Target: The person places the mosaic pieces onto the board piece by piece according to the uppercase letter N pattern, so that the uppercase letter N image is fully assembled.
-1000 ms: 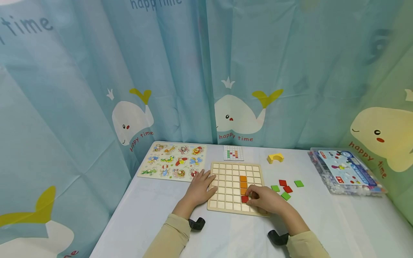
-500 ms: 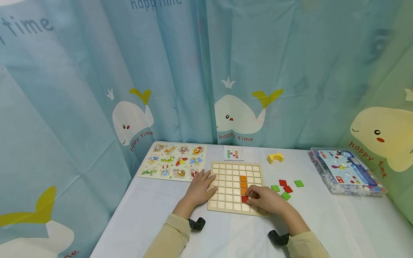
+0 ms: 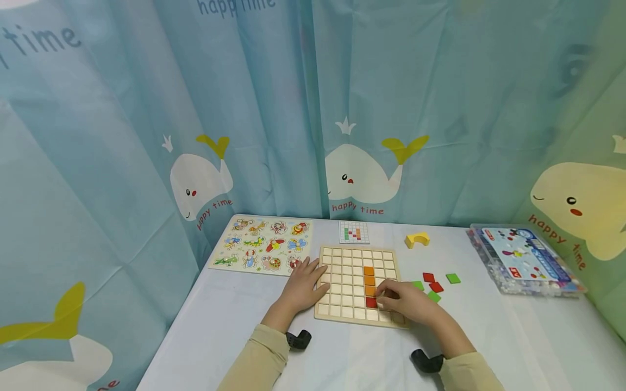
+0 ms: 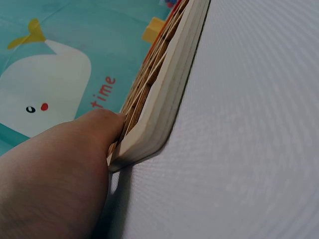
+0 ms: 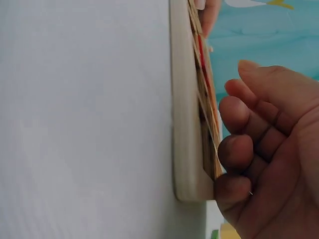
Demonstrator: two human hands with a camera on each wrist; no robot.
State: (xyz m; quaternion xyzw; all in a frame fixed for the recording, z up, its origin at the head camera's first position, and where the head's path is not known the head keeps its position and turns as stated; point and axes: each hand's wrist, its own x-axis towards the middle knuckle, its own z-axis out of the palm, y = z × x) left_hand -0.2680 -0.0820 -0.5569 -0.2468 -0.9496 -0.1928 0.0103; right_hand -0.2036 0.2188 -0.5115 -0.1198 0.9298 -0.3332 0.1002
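Note:
A wooden grid board (image 3: 340, 282) lies on the white table. Three orange square tiles (image 3: 369, 280) sit in one column of its cells, and a red square tile (image 3: 371, 302) is in the cell just nearer. My left hand (image 3: 304, 285) rests on the board's left edge, fingers spread and thumb over the rim; the left wrist view shows the thumb (image 4: 99, 127) at the board's corner. Over the board's right part is my right hand (image 3: 406, 300), fingertips just right of the red tile. In the right wrist view its fingers (image 5: 235, 152) are loosely curled, holding nothing.
Several loose green and red tiles (image 3: 436, 287) lie right of the board. Behind it are a pattern card (image 3: 354, 232) and a yellow arch block (image 3: 417, 240). An insect puzzle board (image 3: 261, 244) lies at left, a clear plastic case (image 3: 528, 262) at far right.
My right hand has drawn slightly to the right, off the red tile, which stays in its cell. The left hand has kept its place.

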